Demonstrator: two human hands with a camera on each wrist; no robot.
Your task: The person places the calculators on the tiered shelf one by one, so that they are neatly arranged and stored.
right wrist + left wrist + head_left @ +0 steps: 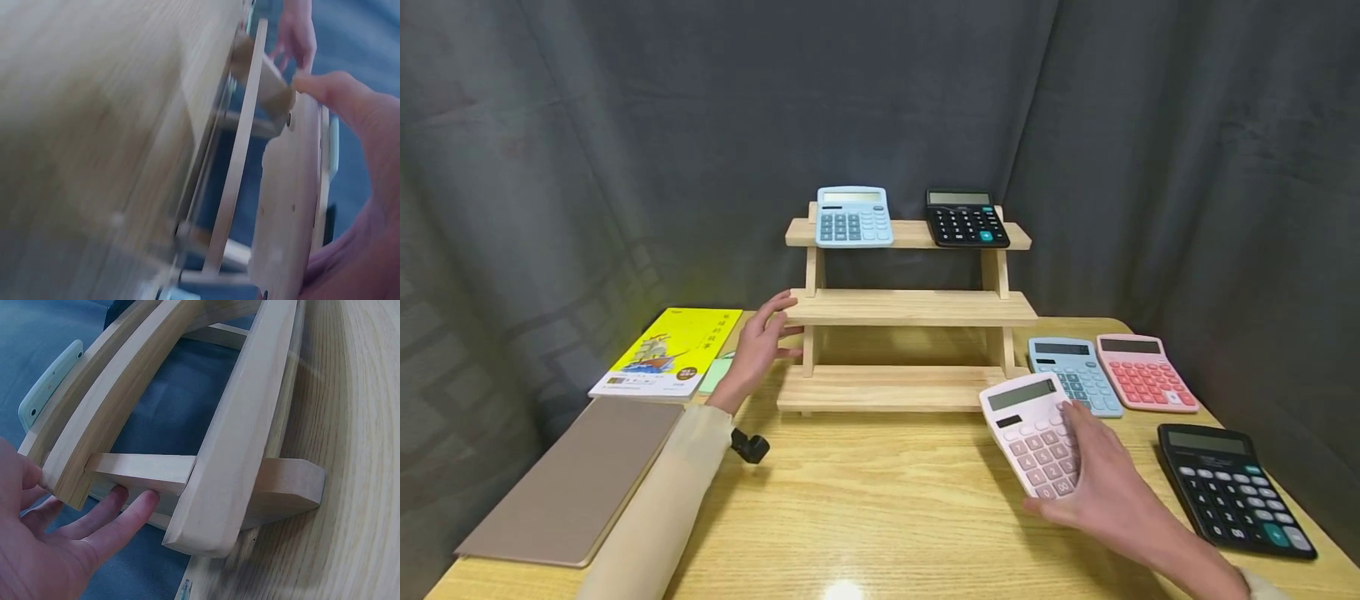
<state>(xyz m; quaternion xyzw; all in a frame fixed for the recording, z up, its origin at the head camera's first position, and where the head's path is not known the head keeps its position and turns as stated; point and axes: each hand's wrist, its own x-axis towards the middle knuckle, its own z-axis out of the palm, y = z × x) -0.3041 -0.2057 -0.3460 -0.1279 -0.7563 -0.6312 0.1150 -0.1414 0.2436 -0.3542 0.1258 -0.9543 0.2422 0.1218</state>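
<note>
My right hand (1105, 487) grips a pale pink calculator (1036, 437) by its side and lower edge, held above the table in front of the stand's right end. In the right wrist view the thumb presses one end of the calculator (284, 206), seen edge-on. My left hand (758, 346) touches the left end of the three-tier wooden stand (910, 308) with fingers spread. The left wrist view shows its fingertips near the side support (140, 465). On the top tier lie a light blue calculator (853, 218) and a black calculator (967, 219).
Right of the stand lie a blue calculator (1075, 375), a pink calculator (1147, 372) and a larger black calculator (1232, 487). At the left are a yellow book (670, 350) and a brown notebook (576, 479). A grey curtain (700, 125) hangs behind the table (865, 483).
</note>
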